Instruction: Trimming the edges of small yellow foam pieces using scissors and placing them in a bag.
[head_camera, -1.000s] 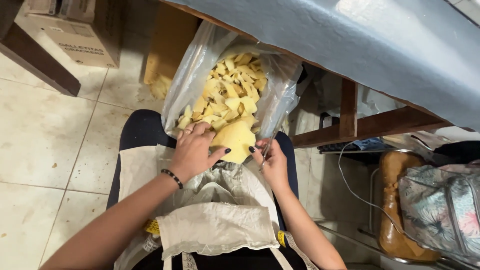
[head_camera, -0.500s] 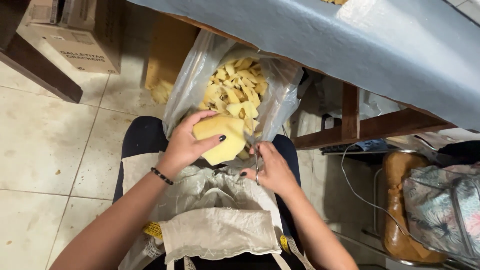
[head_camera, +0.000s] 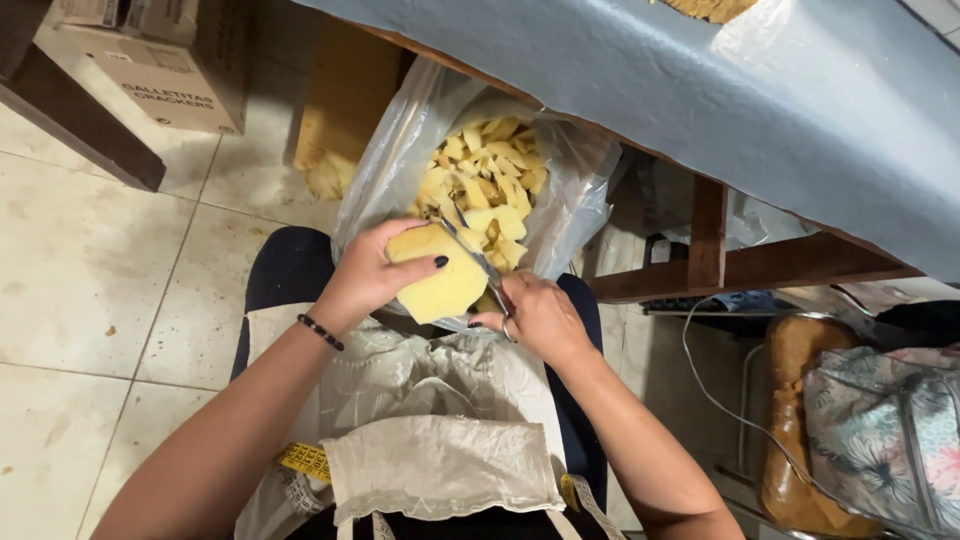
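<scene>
**Two hands on one foam block, scissors now cutting**

Left hand (head_camera: 372, 275) has lifted the yellow foam block (head_camera: 440, 275) clear of the clear plastic bag (head_camera: 400, 160) since a second ago; it grips the block over the lap. Right hand (head_camera: 535, 315) is clenched on scissors (head_camera: 475, 258), blades at the block's edge (cutting under way, judged). Cardboard box (head_camera: 170, 70), brown with a dark printed label, sits upper left on the floor.
</scene>
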